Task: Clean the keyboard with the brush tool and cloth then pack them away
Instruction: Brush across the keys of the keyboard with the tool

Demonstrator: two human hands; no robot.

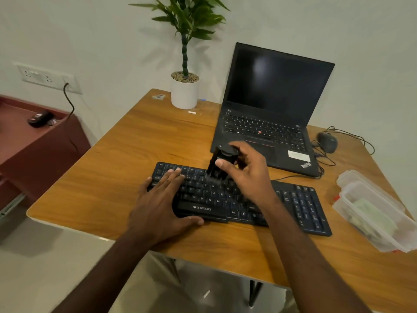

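Observation:
A black keyboard [300,204] lies across the wooden table [117,172] in front of me. My left hand [161,203] rests flat on the keyboard's left end, fingers straight, thumb along the front edge. My right hand [244,171] grips a black brush tool [217,167] upright over the upper middle keys, bristles down on the key tops. A clear plastic box [374,211] at the right edge holds a pale cloth [372,219].
An open black laptop [270,105] stands behind the keyboard. A wired mouse [327,142] sits to its right. A potted plant [185,91] is at the table's back edge. A dark red side unit [33,141] stands left of the table.

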